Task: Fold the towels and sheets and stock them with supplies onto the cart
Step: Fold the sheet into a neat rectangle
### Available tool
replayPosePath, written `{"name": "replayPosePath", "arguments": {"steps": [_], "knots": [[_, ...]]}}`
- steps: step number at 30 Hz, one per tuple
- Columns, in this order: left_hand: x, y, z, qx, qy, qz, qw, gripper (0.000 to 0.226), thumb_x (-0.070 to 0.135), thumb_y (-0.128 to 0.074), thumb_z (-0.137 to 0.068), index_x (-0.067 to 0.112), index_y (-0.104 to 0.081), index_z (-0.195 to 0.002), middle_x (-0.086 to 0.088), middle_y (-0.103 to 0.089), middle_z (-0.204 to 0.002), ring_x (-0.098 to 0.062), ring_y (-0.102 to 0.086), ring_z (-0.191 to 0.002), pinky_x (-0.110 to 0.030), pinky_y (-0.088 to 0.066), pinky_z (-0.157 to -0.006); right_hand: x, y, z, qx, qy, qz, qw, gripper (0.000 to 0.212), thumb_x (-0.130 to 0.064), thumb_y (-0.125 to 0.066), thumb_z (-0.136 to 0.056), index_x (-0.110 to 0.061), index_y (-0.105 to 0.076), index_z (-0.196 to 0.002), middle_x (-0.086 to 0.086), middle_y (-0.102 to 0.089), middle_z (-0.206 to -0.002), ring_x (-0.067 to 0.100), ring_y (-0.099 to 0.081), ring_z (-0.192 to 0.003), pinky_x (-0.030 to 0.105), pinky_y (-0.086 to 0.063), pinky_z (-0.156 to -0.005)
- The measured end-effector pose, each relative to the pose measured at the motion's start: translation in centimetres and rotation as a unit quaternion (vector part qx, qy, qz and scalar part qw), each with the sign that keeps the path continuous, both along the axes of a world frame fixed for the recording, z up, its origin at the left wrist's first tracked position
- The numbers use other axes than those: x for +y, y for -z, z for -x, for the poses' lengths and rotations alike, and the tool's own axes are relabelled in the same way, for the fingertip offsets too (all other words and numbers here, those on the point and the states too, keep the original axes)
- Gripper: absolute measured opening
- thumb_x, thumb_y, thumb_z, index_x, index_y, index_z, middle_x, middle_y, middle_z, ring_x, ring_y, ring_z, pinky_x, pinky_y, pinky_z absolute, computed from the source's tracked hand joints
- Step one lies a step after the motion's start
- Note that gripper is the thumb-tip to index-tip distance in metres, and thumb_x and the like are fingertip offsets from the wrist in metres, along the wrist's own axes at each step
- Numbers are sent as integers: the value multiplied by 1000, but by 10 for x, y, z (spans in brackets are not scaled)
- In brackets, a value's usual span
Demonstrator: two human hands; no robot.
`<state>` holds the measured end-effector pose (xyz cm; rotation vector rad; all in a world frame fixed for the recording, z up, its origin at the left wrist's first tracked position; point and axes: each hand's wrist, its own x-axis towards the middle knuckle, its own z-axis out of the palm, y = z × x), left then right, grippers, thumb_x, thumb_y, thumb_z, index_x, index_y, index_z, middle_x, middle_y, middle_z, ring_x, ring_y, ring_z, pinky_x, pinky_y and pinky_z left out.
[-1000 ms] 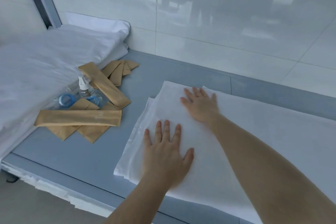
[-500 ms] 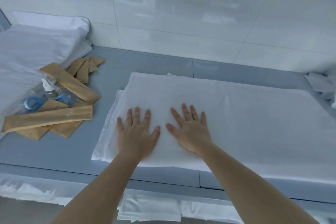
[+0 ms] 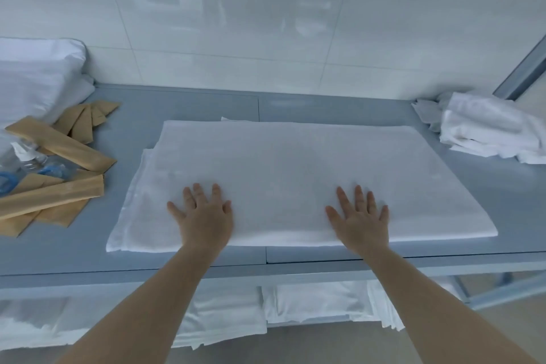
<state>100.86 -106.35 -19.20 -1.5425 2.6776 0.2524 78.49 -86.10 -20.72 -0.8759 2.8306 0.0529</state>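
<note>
A folded white sheet (image 3: 295, 168) lies flat on the grey-blue top shelf of the cart (image 3: 206, 103). My left hand (image 3: 204, 216) rests palm down on the sheet's near left part, fingers spread. My right hand (image 3: 362, 219) presses flat on the near right part, fingers apart too. Neither hand grips anything. Brown paper supply packets (image 3: 59, 192) lie in a loose pile at the left, with a small clear spray bottle (image 3: 28, 156) and blue-ringed items (image 3: 6, 180) among them.
A white pillow or bedding stack (image 3: 32, 80) sits at the far left. Crumpled white towels (image 3: 490, 127) lie at the right end. Folded white linen (image 3: 310, 304) fills the lower shelf. A tiled white wall (image 3: 266, 23) stands directly behind the cart.
My hands have slid apart along the sheet's near edge, the right one moving far to the right. The view has shifted right, bringing the crumpled towels into sight.
</note>
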Motion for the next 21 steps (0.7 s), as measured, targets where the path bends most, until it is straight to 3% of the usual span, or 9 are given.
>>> {"name": "replayPosePath", "arguments": {"steps": [4, 9, 11, 12, 14, 18, 21], "knots": [[66, -2, 50, -2, 73, -34, 997, 66, 58, -17, -94, 29, -7, -153, -13, -1, -161, -42, 6, -145, -71, 5, -106, 6, -1, -13, -4, 3, 1, 1000, 69, -74, 0, -85, -46, 17, -146, -2, 18, -160, 24, 16, -147, 51, 11, -116], [99, -3, 90, -34, 62, -50, 996, 82, 78, -8, -81, 38, 11, -150, -15, 16, -159, -47, 20, -141, -76, 17, -95, 29, -1, -27, 3, -28, -8, 1000, 75, -76, 3, -80, -44, 12, -148, 4, 11, -161, 24, 8, -148, 46, 2, -118], [99, 3, 91, -37, 72, -36, 996, 84, 84, -1, -73, 46, 18, -145, -10, 21, -159, -48, 23, -140, -79, 19, -92, 32, -10, -18, 49, -66, -8, 997, 78, -77, -2, -79, -45, -11, -150, 11, -19, -158, 30, -20, -143, 46, -19, -113], [98, 6, 91, -36, 79, -31, 996, 83, 85, 2, -70, 49, 20, -143, -7, 23, -158, -48, 24, -139, -80, 20, -90, 30, -16, -7, 85, -92, 0, 992, 76, -75, -9, -80, -42, -29, -147, 13, -39, -145, 33, -38, -131, 46, -32, -103], [94, 13, 93, -30, 87, -26, 995, 83, 87, 5, -65, 52, 24, -139, -2, 24, -158, -47, 26, -139, -80, 20, -89, 21, -25, 24, 117, -168, 19, 979, 65, -67, -24, -87, -36, -43, -140, 7, -50, -124, 30, -49, -114, 41, -39, -91], [87, 25, 94, -25, 104, -5, 994, 82, 89, 7, -63, 54, 34, -131, 0, 28, -156, -45, 27, -139, -79, 20, -90, -20, -31, 77, 56, -297, 37, 953, 59, -61, -32, -94, -42, -20, -149, -1, -18, -157, 19, -16, -144, 37, -14, -115], [78, 28, 92, -30, 130, 11, 991, 78, 91, 8, -62, 58, 38, -126, 3, 30, -154, -43, 27, -140, -78, 22, -91, -54, -23, 88, 50, -387, -2, 921, 63, -65, -22, -93, -46, 0, -149, -10, 9, -161, 11, 11, -147, 43, 8, -119]]}}
